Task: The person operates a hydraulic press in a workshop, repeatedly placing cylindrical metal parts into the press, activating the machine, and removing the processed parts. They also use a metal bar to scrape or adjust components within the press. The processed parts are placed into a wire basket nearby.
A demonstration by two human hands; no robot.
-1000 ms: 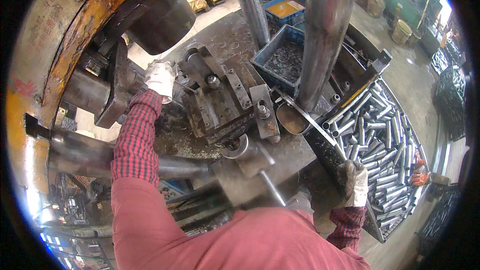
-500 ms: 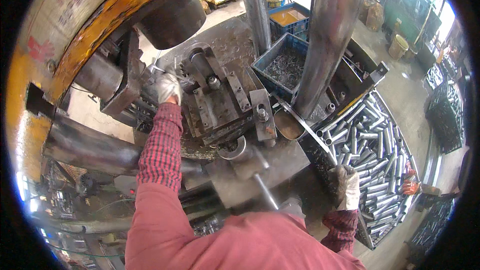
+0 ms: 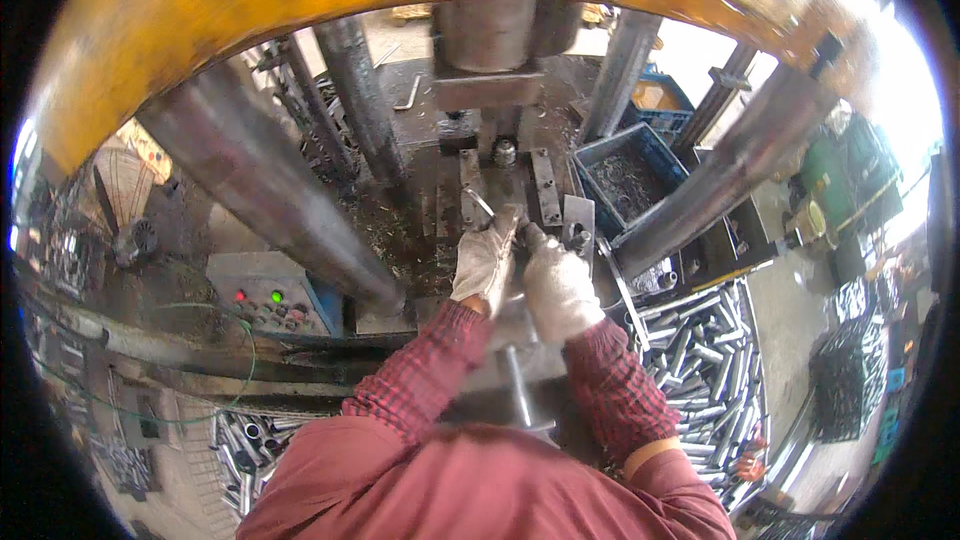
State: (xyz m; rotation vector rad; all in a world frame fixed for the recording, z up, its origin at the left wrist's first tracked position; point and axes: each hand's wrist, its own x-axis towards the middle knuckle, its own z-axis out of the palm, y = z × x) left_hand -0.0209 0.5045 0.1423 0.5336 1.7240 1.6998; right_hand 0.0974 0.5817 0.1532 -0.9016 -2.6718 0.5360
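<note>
Both my gloved hands meet over the front of the press bed, below the ram (image 3: 488, 35). My left hand (image 3: 486, 262) is closed, with the bright end of a thin metal rod (image 3: 480, 202) sticking out above it. My right hand (image 3: 560, 288) is also closed, its dark fingertips close to the left thumb; whatever it grips is hidden. Just beyond them are two bolted guide bars, left (image 3: 470, 180) and right (image 3: 546, 186), with a round metal stud (image 3: 504, 151) at the far end between them. A clamp plate (image 3: 578, 222) sits right of my right hand.
Steel columns, left (image 3: 270, 180) and right (image 3: 715, 175), flank the bed. A blue crate (image 3: 630, 170) of metal scrap and a bin of cut tubes (image 3: 705, 350) stand at right. A control box (image 3: 270, 290) is at left. An L-shaped rod (image 3: 408, 93) lies farther back.
The view has swung left to face the press. My left hand has come back from the bed's far left side; my right hand has left the edge of the tube bin and joined it.
</note>
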